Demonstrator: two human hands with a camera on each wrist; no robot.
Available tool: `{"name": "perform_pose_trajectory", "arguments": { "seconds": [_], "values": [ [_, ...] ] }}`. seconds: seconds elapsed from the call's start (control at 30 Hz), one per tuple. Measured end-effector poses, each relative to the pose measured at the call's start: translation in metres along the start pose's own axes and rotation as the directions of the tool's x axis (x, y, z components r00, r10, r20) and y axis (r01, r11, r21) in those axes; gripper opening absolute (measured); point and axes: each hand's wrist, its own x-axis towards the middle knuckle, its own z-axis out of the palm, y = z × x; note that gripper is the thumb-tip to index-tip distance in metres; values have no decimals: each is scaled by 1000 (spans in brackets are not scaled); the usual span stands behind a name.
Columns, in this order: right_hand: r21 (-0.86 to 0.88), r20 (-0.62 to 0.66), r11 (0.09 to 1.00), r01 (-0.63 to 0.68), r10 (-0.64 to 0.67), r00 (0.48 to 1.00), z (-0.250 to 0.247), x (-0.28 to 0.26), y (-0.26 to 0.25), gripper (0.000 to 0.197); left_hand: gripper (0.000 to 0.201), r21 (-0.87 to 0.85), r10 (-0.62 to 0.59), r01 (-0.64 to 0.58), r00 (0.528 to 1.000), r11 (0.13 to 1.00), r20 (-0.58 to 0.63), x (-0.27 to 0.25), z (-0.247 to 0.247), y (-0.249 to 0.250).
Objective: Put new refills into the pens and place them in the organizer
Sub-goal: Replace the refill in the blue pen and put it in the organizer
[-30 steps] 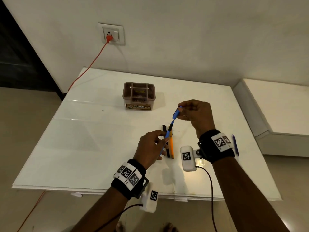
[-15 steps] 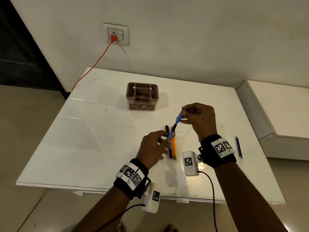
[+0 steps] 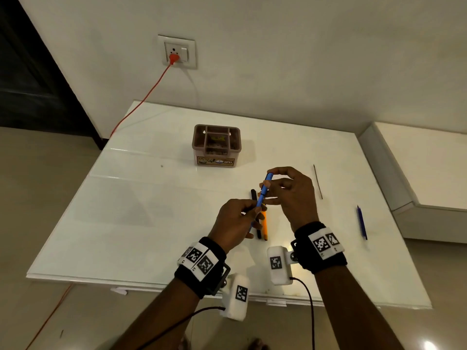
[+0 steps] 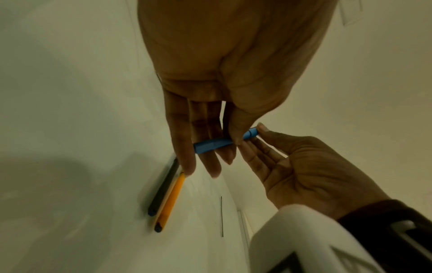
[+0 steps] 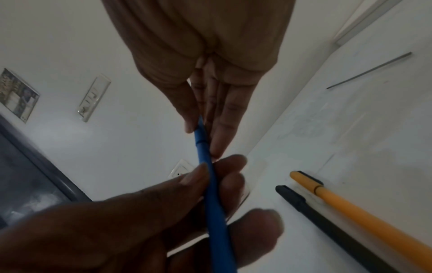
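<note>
Two hands shared one blue pen (image 3: pixel 262 192), held in the air above the middle of the table (image 3: pixel 126 223). The left hand (image 3: pixel 235 223) gripped the lower barrel with thumb and curled fingers; the right hand (image 3: pixel 290 193) pinched the upper end between thumb and forefinger, its other fingers straight and loose. From the left wrist view a seam showed near that upper end, so the step in hand was probably seating or closing the cap piece after the refill went in, though the refill itself could not be seen.

To do it well, the left hand would best keep the barrel steady while the right pushed straight along the pen's axis, not sideways, since a thin plastic barrel could bend or slip. A light twist might help the piece seat; a firm stop should tell it was home.

Lying on the table under the hands were a black pen (image 3: pixel 255 213) and an orange pen (image 3: pixel 264 224), side by side and touching. The brown organizer (image 3: pixel 216 145) stood upright toward the far edge, well apart from the hands. A thin grey refill (image 3: pixel 318 181) lay toward the right edge, and a dark blue refill (image 3: pixel 362 222) nearer that edge
</note>
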Motion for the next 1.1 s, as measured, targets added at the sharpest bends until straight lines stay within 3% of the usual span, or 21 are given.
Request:
{"name": "perform_pose_trajectory", "arguments": {
  "seconds": [0.2,0.43,0.6,0.7,0.77,0.83,0.97,1.1],
  "values": [
    [23,-53,996,81,-80,995,11,-11,4,19,21,56,67,-64,997,996,-44,-4,0,-5],
    [7,-60,995,95,-94,994,14,-18,4,19,17,52,52,-49,997,997,-54,-9,-1,-8],
    [-10,-67,996,93,-93,993,7,-18,6,36,16,36,79,-77,996,996,-49,-8,2,-4],
    [-36,-63,997,64,-67,996,3,-14,8,43,22,191,217,-194,970,962,-108,-1,1,-8],
    [-107,-32,992,72,-76,997,3,-10,11,32,22,255,281,-242,951,936,-132,0,1,-11],
    [-140,-15,987,81,-84,996,5,-7,11,22,21,236,300,-257,939,937,-168,2,-4,-11],
    [-120,-9,992,51,-52,999,13,0,-7,22,19,252,353,-289,898,924,-264,6,-18,-6],
    [-161,-17,977,139,-144,989,27,26,-43,18,30,177,291,-239,874,955,-389,17,-32,-6]
  ]
}}
